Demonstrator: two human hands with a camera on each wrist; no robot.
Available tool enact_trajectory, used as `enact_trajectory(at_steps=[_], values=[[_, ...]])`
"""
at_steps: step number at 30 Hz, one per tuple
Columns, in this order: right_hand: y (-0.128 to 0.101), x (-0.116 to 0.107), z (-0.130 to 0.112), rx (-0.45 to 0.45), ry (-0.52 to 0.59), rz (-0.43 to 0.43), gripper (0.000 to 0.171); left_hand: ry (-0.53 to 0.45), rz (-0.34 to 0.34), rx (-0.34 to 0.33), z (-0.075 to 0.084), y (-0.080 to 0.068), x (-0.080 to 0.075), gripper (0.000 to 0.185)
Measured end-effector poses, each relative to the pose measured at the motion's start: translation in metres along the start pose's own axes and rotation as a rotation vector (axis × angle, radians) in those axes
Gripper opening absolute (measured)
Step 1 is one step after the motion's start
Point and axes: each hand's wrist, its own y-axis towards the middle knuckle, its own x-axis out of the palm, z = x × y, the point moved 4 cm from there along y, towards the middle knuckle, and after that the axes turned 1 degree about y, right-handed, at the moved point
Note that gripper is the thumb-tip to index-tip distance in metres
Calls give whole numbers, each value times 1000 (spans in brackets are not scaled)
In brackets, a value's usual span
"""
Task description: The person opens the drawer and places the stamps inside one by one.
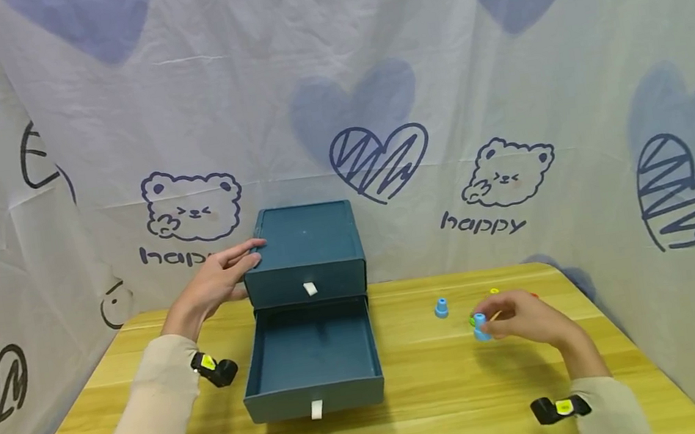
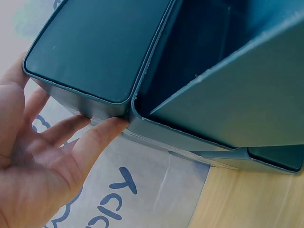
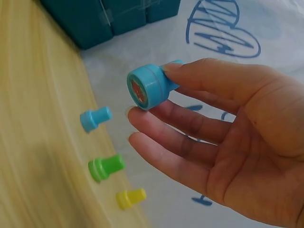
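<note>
A dark teal cabinet of small drawers [image 1: 306, 234] stands on the table, its lower drawer [image 1: 315, 396] pulled out and the upper one closed. My left hand [image 1: 213, 280] rests at the cabinet's upper left edge. In the left wrist view its fingers [image 2: 102, 135] are extended and touch the cabinet's side. Off to the right, my right hand [image 1: 524, 314] pinches a light blue toy stamp [image 3: 149, 88] between thumb and fingers, above the table. A reddish picture shows on the stamp's round face in the right wrist view.
On the wooden table [image 1: 441, 411], another blue stamp [image 1: 442, 308], a green stamp [image 3: 107, 167] and a yellow stamp [image 3: 130, 198] stand near the right hand. Something red peeks out behind that hand. White tabs mark the drawer fronts. A printed cloth [image 1: 266, 110] hangs behind and beside the table.
</note>
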Motion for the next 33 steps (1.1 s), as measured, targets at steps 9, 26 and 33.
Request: enact_trajectory(at_steps=[9, 26, 33], values=[[11, 9, -28, -72, 9, -52, 24, -2, 1, 6, -1, 0, 0, 56], [36, 27, -87, -155, -59, -130, 26, -2, -4, 13, 1, -1, 0, 57], [48, 35, -112, -209, -112, -170, 23, -3, -3, 17, 1, -1, 0, 57]])
